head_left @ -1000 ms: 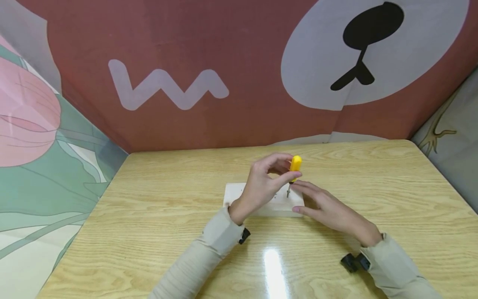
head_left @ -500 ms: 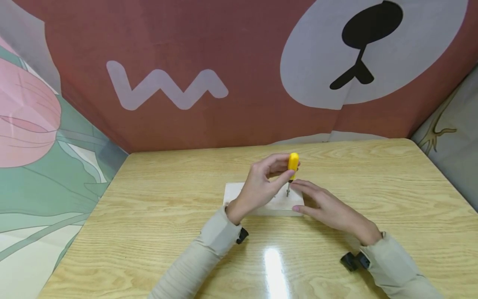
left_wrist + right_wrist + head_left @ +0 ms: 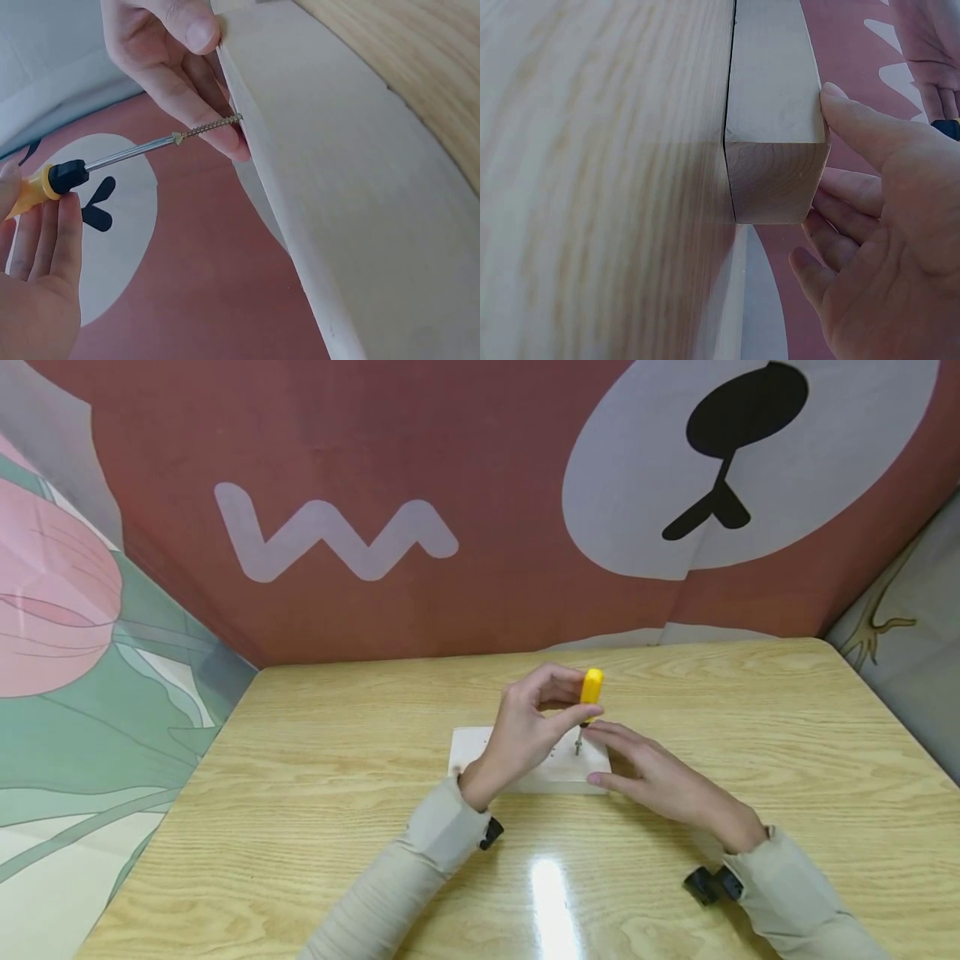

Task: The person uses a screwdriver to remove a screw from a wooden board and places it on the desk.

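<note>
My left hand (image 3: pixel 517 735) grips the yellow handle of a screwdriver (image 3: pixel 592 686), thumb on one side and fingers on the other. Its metal shaft runs down to the head of a long screw (image 3: pixel 210 127). The screw stands nearly upright, its point at the top face of a pale wooden block (image 3: pixel 468 742); most of its thread shows above the wood. My right hand (image 3: pixel 648 772) holds the block's right end, thumb at the near edge and fingertips by the far side, close beside the screw. Part of the block is hidden behind my left hand.
The block lies on a wood-grain table (image 3: pixel 315 793). Small dark marks (image 3: pixel 552 752) dot its top face. Behind the table hangs a reddish-brown cloth (image 3: pixel 375 618) with a cartoon print. A black wrist camera (image 3: pixel 712 885) sits below my right sleeve.
The top of the screwdriver handle shifts slightly left and then back right as the fingers and thumb of my left hand move on it. My right hand and the block stay in place.
</note>
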`<state>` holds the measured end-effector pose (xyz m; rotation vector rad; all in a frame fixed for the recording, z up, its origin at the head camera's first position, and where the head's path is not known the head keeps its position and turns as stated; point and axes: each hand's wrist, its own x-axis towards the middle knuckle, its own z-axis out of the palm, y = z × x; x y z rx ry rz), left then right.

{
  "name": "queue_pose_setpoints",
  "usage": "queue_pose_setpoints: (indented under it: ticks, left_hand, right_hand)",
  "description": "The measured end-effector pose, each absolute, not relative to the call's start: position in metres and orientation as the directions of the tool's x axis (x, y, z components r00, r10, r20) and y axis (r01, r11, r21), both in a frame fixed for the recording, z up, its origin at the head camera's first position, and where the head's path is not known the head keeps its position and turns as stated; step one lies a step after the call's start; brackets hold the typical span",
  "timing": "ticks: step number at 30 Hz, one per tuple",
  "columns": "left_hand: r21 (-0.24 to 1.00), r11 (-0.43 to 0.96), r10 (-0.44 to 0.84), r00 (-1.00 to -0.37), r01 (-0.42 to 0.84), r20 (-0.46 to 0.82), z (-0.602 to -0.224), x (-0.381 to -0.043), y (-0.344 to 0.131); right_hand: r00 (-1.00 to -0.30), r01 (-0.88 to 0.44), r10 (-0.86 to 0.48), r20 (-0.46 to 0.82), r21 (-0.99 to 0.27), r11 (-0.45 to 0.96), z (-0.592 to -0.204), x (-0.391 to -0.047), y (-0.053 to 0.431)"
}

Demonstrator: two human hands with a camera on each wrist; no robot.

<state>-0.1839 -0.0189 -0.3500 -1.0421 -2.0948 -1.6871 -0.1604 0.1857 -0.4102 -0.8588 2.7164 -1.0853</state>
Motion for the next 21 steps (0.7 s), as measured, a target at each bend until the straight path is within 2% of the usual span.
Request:
queue_pose_setpoints:
  ticks: [11, 21]
  left_hand:
    - [0.763, 0.124, 0.376, -0.741, 0.635, 0.556, -0.3503, -0.1806, -0.0208]
    - [0.775, 0.1, 0.429, -0.729, 0.625, 0.533, -0.3485, -0.1821, -0.0223]
  right_hand:
    - [-0.847, -0.451, -0.522, 0.106, -0.663, 0.598, -0.4124, -0.1604, 0.1857]
    - [-0.846, -0.449, -0.523, 0.103, -0.665, 0.597, -0.4102, -0.1601, 0.1855]
